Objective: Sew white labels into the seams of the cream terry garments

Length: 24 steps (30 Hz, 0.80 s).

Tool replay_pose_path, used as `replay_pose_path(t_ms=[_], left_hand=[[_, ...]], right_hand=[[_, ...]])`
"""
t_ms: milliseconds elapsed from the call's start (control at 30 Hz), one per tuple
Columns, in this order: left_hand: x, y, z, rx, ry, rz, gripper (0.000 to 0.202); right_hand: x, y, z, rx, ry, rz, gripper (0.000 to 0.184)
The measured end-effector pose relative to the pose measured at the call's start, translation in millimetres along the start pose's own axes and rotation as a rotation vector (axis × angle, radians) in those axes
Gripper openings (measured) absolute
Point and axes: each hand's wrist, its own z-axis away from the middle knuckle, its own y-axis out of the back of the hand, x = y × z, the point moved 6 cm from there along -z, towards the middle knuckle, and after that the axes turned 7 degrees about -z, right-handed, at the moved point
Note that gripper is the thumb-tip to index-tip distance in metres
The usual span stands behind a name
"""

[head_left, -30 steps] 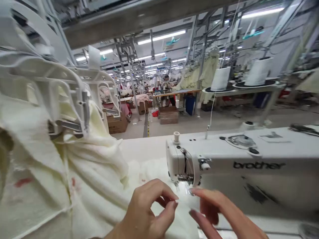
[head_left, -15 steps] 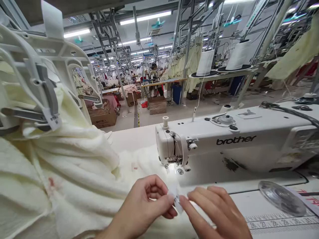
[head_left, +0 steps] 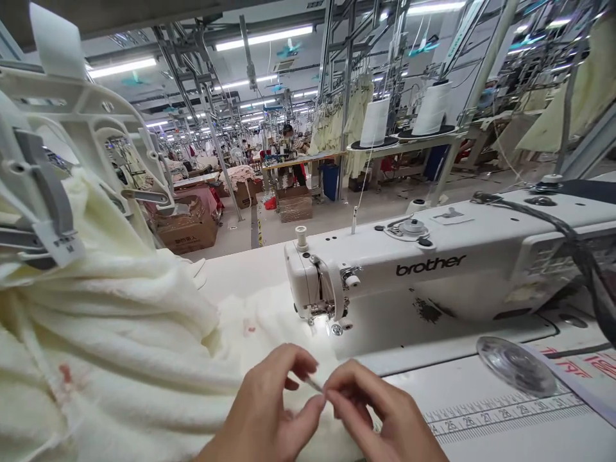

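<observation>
A small white label (head_left: 314, 384), seen nearly edge-on, is between my two hands in front of the sewing machine. My right hand (head_left: 382, 410) pinches its near end between thumb and forefinger. Curled around its other end are the fingers of my left hand (head_left: 272, 404), with the thumb tip close to the right fingertips; its exact grip is partly hidden. Beneath the hands, cream plush fabric (head_left: 158, 346) with small pinkish patches spreads over the table. The white sewing machine (head_left: 385, 273) has its lit needle area just beyond my fingers.
White hangers with grey clips (head_left: 43, 186) hold the fabric at left. A clear round disc (head_left: 517, 366) and a printed ruler scale (head_left: 500, 414) are on the table at right. Thread cones (head_left: 374, 122) stand behind the machine. A cardboard box (head_left: 187, 224) sits on the floor beyond.
My hands have drawn closer together and turned the label from showing its printed face to nearly edge-on. The view has shifted slightly right.
</observation>
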Motion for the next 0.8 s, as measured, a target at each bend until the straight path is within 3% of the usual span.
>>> replay_pose_path(t_ms=[100,200,367,667,733,800], left_hand=[[-4.7,-1.9,-5.1,-0.042,0.145,0.32,0.031],[-6.7,-6.5,-6.7,-0.086,0.25,0.516,0.031],[-7.8,-8.3,-6.5,-0.089,0.274,0.523,0.036],[-1.9,-7.8,-5.9,-0.094,0.278,0.462,0.032],[-0.6,5.5,-8.9,-0.068,0.266,0.305,0.027],[-0.8,24.8,-16.9,0.028,0.225,-0.007,0.019]], right_hand=[[7.9,0.2,0.4,0.126,-0.168,-0.445,0.034],[9.5,-4.0,1.1,0.116,-0.232,-0.581,0.04],[8.8,5.1,1.1,0.16,-0.16,-0.37,0.04],[10.9,10.1,-1.9,0.085,-0.101,-0.19,0.038],[18.3,13.3,2.7,0.093,-0.044,-0.071,0.032],[28.9,15.4,9.6,0.112,0.091,0.168,0.022]])
